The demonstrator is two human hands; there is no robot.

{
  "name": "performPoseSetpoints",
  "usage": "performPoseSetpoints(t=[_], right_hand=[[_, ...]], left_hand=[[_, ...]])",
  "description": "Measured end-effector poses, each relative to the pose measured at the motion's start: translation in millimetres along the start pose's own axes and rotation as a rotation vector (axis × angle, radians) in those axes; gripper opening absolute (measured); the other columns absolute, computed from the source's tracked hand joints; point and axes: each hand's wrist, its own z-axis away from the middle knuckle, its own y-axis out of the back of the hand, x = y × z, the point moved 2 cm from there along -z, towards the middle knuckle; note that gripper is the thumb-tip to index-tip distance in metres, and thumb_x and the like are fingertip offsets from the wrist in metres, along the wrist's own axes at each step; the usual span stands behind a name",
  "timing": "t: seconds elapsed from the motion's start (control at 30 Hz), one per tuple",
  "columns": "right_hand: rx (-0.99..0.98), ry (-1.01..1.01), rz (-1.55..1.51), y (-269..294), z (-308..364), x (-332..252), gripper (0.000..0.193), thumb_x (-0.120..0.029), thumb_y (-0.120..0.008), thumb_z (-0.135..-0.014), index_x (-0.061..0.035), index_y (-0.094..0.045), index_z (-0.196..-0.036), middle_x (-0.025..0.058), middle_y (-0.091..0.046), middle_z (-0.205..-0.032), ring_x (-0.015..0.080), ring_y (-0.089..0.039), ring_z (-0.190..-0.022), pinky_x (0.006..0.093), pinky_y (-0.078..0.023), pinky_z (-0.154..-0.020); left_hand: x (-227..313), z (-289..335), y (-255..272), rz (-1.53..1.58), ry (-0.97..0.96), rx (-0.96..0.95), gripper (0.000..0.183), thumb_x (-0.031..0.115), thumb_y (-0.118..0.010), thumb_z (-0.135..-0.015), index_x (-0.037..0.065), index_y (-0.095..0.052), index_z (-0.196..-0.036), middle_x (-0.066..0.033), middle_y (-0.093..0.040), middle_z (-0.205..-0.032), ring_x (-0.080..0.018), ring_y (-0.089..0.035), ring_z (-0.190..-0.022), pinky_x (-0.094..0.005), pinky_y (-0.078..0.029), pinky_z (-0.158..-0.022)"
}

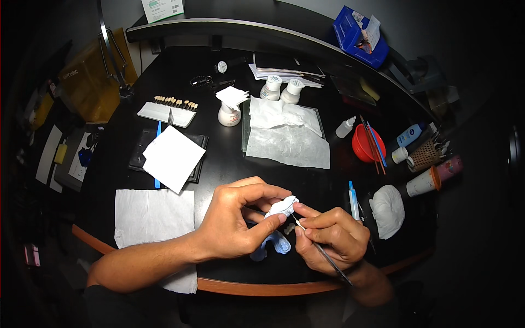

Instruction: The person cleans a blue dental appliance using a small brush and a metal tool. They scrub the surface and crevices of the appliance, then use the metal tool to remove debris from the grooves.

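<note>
Above the front part of the black table, my left hand pinches a pale bluish-white lump, which looks like a dental mould piece, between thumb and fingers. A thin metal dental hand tool sits pen-like in my right hand. Its slender tip points up at the mould piece; I cannot tell whether it touches. My right fingertips are close beside the piece. Below my hands lies a blue horseshoe-shaped dental model, partly hidden by the left hand. Small tooth-coloured pieces lie beside it.
Left are a tooth shade guide, a white paper pad and a tissue sheet. Further back stand white jars and tissues on a glass slab. Right are a red bowl with brushes and a white wad.
</note>
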Motion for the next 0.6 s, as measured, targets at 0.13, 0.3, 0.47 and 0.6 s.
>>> performPoseSetpoints(t=[0.13,0.3,0.47,0.6], right_hand=[[-0.004,0.000,-0.004,-0.2,-0.2,1.9,0.017,0.007,-0.084,-0.082,0.0002,-0.069,-0.084,0.0133,-0.072,-0.090,0.0343,-0.081,-0.099,0.0309,-0.071,-0.073],[-0.003,0.005,-0.007,-0.1,-1.3,1.4,0.017,0.007,-0.084,-0.082,-0.0001,-0.069,-0.084,0.0130,-0.073,-0.090,0.0339,-0.081,-0.099,0.0297,-0.071,-0.072],[-0.035,0.028,-0.019,0.9,-0.3,-0.9,0.021,0.010,-0.084,-0.081,0.0032,-0.067,-0.090,0.0182,-0.072,-0.087,0.0324,-0.082,-0.088,0.0387,-0.071,-0.082],[-0.045,0.030,-0.024,-0.4,1.3,-1.4,0.021,0.010,-0.084,-0.081,0.0033,-0.067,-0.090,0.0185,-0.072,-0.087,0.0329,-0.082,-0.088,0.0385,-0.071,-0.081]], left_hand=[[-0.4,-0.3,-0.1,0.001,0.010,0.003,0.032,-0.003,-0.079,-0.092,-0.007,-0.074,-0.124,-0.0123,-0.068,-0.102,-0.0131,-0.072,-0.091,-0.0222,-0.065,-0.075],[-0.6,-0.9,0.8,0.012,0.011,0.003,0.030,-0.003,-0.078,-0.092,-0.008,-0.074,-0.122,-0.0131,-0.069,-0.102,-0.0145,-0.074,-0.090,-0.0229,-0.065,-0.072],[1.9,1.6,0.1,0.029,0.031,0.005,0.028,-0.003,-0.077,-0.092,-0.009,-0.075,-0.119,-0.0139,-0.070,-0.100,-0.0156,-0.075,-0.087,-0.0241,-0.065,-0.070],[-3.1,3.8,1.7,0.025,0.052,-0.010,0.030,-0.002,-0.078,-0.093,-0.008,-0.074,-0.122,-0.0129,-0.069,-0.102,-0.0147,-0.075,-0.090,-0.0224,-0.064,-0.070]])
